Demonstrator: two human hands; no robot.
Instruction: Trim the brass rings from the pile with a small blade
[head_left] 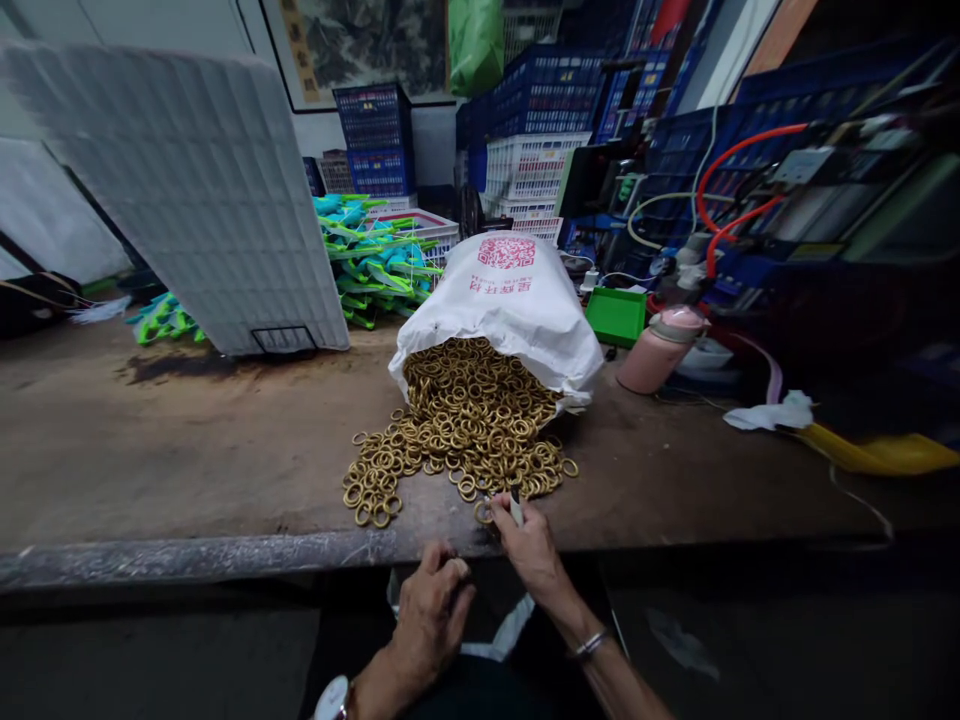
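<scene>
A white woven sack [495, 300] lies on its side on the table, its mouth toward me. Many brass-coloured rings [465, 430] spill from it onto the tabletop. At the near edge of the pile, my right hand [536, 550] is closed, with a small pale flat piece [516, 508] with a dark end between its fingers. One ring [483, 512] shows right at those fingertips; whether it is pinched or lying there I cannot tell. My left hand [431, 610] is just off the table's front edge with curled fingers. Something pale covers or sits at a fingertip; what it holds, if anything, is hidden.
On the left a grey-white ribbed panel [195, 200] stands upright, with green and blue plastic pieces [382, 260] behind it. To the right are a green tray [615, 316], a pink bottle [660, 350] and a machine with orange hoses [750, 130]. Crates [536, 165] are stacked behind.
</scene>
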